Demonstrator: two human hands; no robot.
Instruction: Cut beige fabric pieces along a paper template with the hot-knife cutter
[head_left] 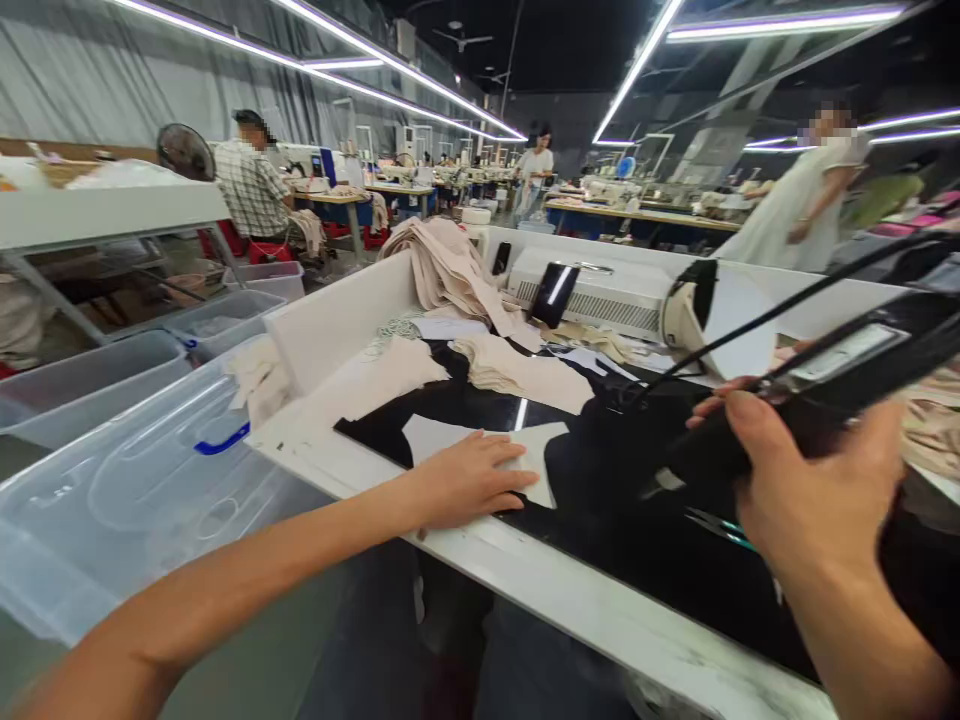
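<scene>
My left hand (471, 478) lies flat on a white cut piece (431, 440), near the front edge of a black work surface (600, 490). Its fingers are stretched out and slightly apart. To the right, my right hand (817, 490) grips a black corded device (885, 350) with a pale panel, held tilted above the surface; its exact kind is unclear. A black cable (787, 300) runs along it. Small teal-handled snips (724, 528) lie beside my right hand. Stacked cream fabric pieces (525, 372) and another cream piece (390, 378) lie beyond my left hand.
A phone (555, 294) leans against a white slotted machine (600, 290) at the back. Draped beige fabric (450, 265) hangs over the white side wall (337, 320). A clear plastic bin lid (165, 490) with a blue handle is at left. Several people work farther off.
</scene>
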